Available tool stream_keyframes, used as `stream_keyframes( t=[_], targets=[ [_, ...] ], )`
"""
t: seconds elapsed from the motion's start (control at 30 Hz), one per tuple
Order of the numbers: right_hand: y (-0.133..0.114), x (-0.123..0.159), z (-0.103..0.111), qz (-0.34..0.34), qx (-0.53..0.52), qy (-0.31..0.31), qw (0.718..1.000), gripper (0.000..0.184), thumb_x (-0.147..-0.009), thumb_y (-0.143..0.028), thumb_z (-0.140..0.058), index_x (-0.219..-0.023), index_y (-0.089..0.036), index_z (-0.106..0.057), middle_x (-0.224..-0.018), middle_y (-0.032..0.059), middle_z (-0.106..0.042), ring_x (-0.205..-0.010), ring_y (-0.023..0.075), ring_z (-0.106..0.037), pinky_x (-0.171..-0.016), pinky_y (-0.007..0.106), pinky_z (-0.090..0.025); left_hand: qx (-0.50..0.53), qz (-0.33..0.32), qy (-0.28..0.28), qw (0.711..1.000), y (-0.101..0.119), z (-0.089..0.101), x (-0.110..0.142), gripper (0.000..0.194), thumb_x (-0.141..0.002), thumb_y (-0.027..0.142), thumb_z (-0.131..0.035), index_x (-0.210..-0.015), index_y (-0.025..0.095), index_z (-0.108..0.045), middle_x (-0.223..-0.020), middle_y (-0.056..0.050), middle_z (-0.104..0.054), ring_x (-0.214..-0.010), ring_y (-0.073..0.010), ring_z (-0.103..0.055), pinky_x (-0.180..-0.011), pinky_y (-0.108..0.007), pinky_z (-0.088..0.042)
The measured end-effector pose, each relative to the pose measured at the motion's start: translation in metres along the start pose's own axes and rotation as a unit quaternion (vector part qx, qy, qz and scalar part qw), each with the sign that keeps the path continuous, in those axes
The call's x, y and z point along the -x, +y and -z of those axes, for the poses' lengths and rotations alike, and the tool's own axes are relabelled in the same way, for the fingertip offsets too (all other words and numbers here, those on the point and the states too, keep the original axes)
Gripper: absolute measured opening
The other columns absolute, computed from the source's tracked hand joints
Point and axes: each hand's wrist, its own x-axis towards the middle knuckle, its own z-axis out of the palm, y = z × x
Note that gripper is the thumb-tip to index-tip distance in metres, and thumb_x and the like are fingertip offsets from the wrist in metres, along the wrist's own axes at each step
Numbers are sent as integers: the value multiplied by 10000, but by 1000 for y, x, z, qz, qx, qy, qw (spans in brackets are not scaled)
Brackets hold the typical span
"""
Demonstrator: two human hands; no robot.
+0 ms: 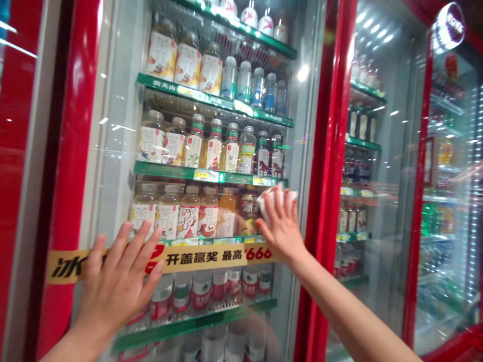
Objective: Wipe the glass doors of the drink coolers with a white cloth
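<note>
My left hand (115,279) lies flat against the glass door (113,151) of a drinks fridge, fingers spread, over the left end of a yellow sticker band (204,257). My right hand (279,226) presses a white cloth (277,193) onto the same glass, further right and a little higher, near the door's red right frame (324,166). Its fingers are stretched over the cloth. Behind the glass stand rows of tea and juice bottles (188,213) on green shelves.
A second red-framed fridge door (381,176) stands to the right, with more bottles behind it. Another fridge (453,176) follows at the far right. A red panel (18,151) borders the left side. Ceiling lights reflect in the glass.
</note>
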Motion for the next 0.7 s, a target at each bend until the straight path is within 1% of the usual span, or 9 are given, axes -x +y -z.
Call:
stream_keyframes(
  t=[0.1, 0.17, 0.23, 0.3, 0.37, 0.47, 0.53, 0.6, 0.7],
  targets=[
    [9, -24, 4, -69, 21, 46, 996, 797, -1163, -601, -328, -1829, -286, -24, -1919, 78, 39, -1761, 451, 66, -1352, 847, -179, 29, 22, 3, 999, 0, 4, 0, 778, -1056, 386, -632, -1758, 300, -309, -1821, -29, -349, -1751, -245, -212, -1481, -510, -54],
    [-18, -17, -2, 125, 15, 7, 992, 808, -1134, -647, -417, -1822, -316, -151, -1921, 11, -53, -1778, 371, 43, -1421, 718, -181, 56, 14, 12, 998, -4, 8, 3, 790, -1052, 350, -628, -1764, 306, -290, -1827, -15, -344, -1743, -236, -243, -1483, -496, -95],
    [-51, -8, -10, 373, 6, -44, 927, 763, -1108, -711, -461, -1776, -364, -330, -1897, -77, -205, -1785, 258, -42, -1462, 537, -198, 72, -2, 19, 997, -8, 10, 8, 822, -1036, 322, -643, -1770, 308, -272, -1845, 1, -307, -1742, -229, -255, -1481, -469, -140],
    [-72, -19, -12, 485, 7, -62, 872, 765, -1093, -784, -430, -1737, -370, -421, -1868, -103, -298, -1776, 225, -118, -1466, 478, -196, 73, 14, 17, 997, -11, 12, 15, 822, -1042, 350, -637, -1773, 300, -265, -1858, 7, -267, -1755, -216, -212, -1483, -447, -123],
    [-79, -57, -7, 424, 15, -45, 905, 799, -1093, -809, -385, -1753, -357, -392, -1874, -66, -286, -1776, 291, -125, -1463, 578, -157, 59, 44, 8, 997, -11, 11, 22, 802, -1060, 410, -612, -1773, 296, -263, -1862, 2, -242, -1768, -205, -148, -1484, -446, -61],
    [-86, -126, 4, 185, 18, 9, 982, 763, -1137, -714, -373, -1791, -329, -296, -1904, 17, -152, -1769, 423, -37, -1399, 784, -67, 43, 52, 5, 998, -9, 9, 27, 786, -1062, 425, -602, -1769, 302, -280, -1860, -8, -245, -1771, -202, -131, -1484, -459, -42],
    [-104, -145, 6, 123, 6, 23, 992, 776, -1134, -708, -391, -1796, -319, -282, -1906, 25, -117, -1763, 455, 5, -1360, 845, -6, 27, 41, 11, 999, -9, 8, 29, 812, -1046, 369, -622, -1773, 280, -270, -1862, -23, -250, -1769, -208, -150, -1484, -460, -71],
    [-129, -138, 3, 235, -15, -16, 972, 795, -1096, -777, -427, -1769, -360, -353, -1891, -44, -202, -1772, 400, -19, -1393, 782, 13, 4, 28, 39, 999, -11, 8, 31, 914, -1008, 292, -665, -1787, 219, -191, -1886, -51, -170, -1774, -219, -120, -1484, -451, -91],
    [-161, -127, -2, 482, -14, -100, 870, 714, -1049, -782, -545, -1679, -449, -495, -1813, -182, -370, -1769, 233, -146, -1460, 536, -53, -10, 11, 77, 997, -14, 7, 35, 1075, -947, 221, -718, -1790, 148, -56, -1905, -88, 24, -1784, -253, -14, -1482, -456, -72]
  ],
)
